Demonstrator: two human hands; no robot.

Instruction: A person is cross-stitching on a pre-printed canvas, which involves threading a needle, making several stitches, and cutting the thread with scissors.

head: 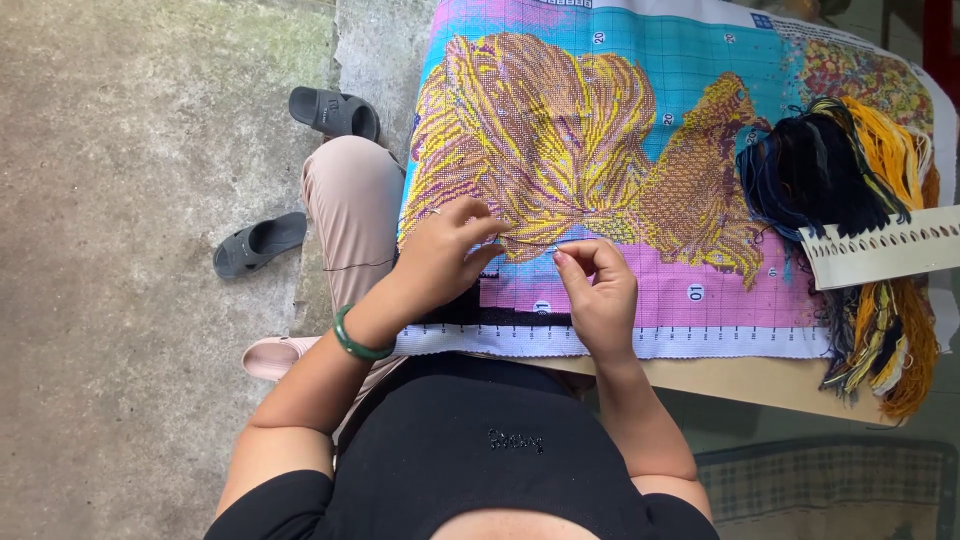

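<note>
1. Two hands are at work on one canvas (600, 130). The left hand (440, 255) wears one green bangle (355, 342) at the wrist, and rests on the canvas's near left part.
2. The left hand's fingers (478, 222) are curled and pressed together at the tips, touching the cloth at the lower edge of the yellow stitched patch. Whether they pinch anything I cannot tell.
3. The right hand (600, 290) sits just beside it, its fingers (572, 252) pinched together on something too small to make out. A thin thread (530, 240) runs between the two hands.
4. The canvas lies over a worktop (740, 378), whose bare wooden edge shows along the near right side. The canvas's white near hem lies close to the person's body, and its left edge hangs over the knee.
5. One card thread holder (885, 250), with a row of holes, lies on the canvas to the right, well apart from the hands. Hanks of floss (830, 170) in dark blue, black, yellow and orange pass through it. Their ends spill over the worktop's near edge.
6. Between the hands and the floss the pink and yellow stitched area lies uncovered.
7. Left of the knee is concrete floor (130, 200). Two grey sandals (260, 243) lie on it, apart from each other, the farther one (335, 112) near the canvas's left edge.
</note>
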